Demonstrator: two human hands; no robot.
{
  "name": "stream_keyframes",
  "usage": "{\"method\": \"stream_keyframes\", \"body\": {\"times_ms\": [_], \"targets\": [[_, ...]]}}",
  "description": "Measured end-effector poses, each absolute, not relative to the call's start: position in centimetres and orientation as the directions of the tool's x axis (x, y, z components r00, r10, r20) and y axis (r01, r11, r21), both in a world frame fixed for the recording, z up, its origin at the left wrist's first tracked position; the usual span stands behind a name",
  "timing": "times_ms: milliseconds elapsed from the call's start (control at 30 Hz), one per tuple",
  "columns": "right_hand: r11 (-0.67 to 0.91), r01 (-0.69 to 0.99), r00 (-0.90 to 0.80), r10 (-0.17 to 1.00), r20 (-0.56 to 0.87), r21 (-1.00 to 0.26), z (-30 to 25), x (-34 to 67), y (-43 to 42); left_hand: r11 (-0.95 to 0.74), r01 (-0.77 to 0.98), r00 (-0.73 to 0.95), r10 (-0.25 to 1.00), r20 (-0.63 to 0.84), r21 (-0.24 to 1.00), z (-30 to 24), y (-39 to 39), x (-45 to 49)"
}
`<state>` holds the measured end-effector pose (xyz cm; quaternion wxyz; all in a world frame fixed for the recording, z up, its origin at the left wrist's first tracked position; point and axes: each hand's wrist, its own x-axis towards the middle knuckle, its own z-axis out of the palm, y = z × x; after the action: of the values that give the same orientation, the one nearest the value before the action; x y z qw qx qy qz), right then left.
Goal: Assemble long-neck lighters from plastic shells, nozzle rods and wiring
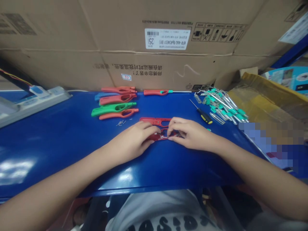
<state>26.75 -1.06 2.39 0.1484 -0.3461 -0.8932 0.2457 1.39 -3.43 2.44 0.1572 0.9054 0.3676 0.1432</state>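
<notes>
- Brown corrugated cardboard boxes: stacked as a wall at 12 o'clock, behind the work surface.
- Glossy blue metal table: bears everything listed below.
- Left hand: at centre, fingers narrowed, tips pinching the near red shell from 9 o'clock.
- Right hand: fingers curled close, pinching the same shell from 3 o'clock.
- White plastic power strip: at 10 o'clock, well apart from the hands.
- Heap of clear tubes with green caps and metal stems: at 2 o'clock.
- Stack of red, green and blue plastic handle shells: at 11 o'clock.
- Red plastic handle shell: flat on the table between both sets of fingertips; a matching red half lies just beyond, touching the fingers.
- Assembled red lighter with green trigger: at 12 o'clock.
- Black-and-yellow screwdriver: at 1 o'clock, just beside the right hand.
- Tiny metal screws: loose at 10 o'clock, near the left hand.
- Risk, as judged: a sweeping left wrist could scatter the screws across the slick surface; uneven finger pressure could let the shell slide or pop apart.
</notes>
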Motion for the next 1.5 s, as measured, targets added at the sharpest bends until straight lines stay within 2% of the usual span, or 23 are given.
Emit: {"method": "stream_keyframes", "body": {"times_ms": [333,533,700,867,1067,1200,1333,1500], "targets": [[0.626,0.497,-0.729,0.677,0.101,-0.601,2.1,26.8,-1.2,-0.706,0.61,0.724,0.681,0.11,0.361,2.6,-4.0,1.5],[0.669,0.55,-0.736,0.671,0.089,-0.5,2.2,26.8,-1.5,-0.707,0.615,0.72,0.684,0.116,0.35,2.6,-4.1,1.5],[0.706,0.579,-0.742,0.664,0.096,-0.407,2.1,26.8,-1.4,-0.721,0.629,0.722,0.68,0.128,0.29,2.6,-4.3,1.6],[0.748,0.542,-0.787,0.611,0.081,-0.382,2.4,27.1,-1.2,-0.744,0.639,0.74,0.664,0.106,0.196,2.8,-4.4,1.6],[0.759,0.515,-0.793,0.598,0.114,-0.398,2.4,27.4,-1.0,-0.758,0.635,0.752,0.651,0.103,0.15,2.9,-4.5,1.7],[0.779,0.513,-0.799,0.586,0.13,-0.36,2.7,27.4,-1.2,-0.765,0.631,0.756,0.644,0.117,0.127,2.8,-4.5,1.8],[0.776,0.539,-0.774,0.61,0.169,-0.328,2.9,27.1,-1.3,-0.776,0.618,0.76,0.631,0.157,0.128,2.3,-4.4,2.0],[0.684,0.633,-0.646,0.725,0.238,-0.364,2.2,26.7,-0.9,-0.787,0.6,0.753,0.616,0.229,0.144,1.2,-4.2,2.3]]}}
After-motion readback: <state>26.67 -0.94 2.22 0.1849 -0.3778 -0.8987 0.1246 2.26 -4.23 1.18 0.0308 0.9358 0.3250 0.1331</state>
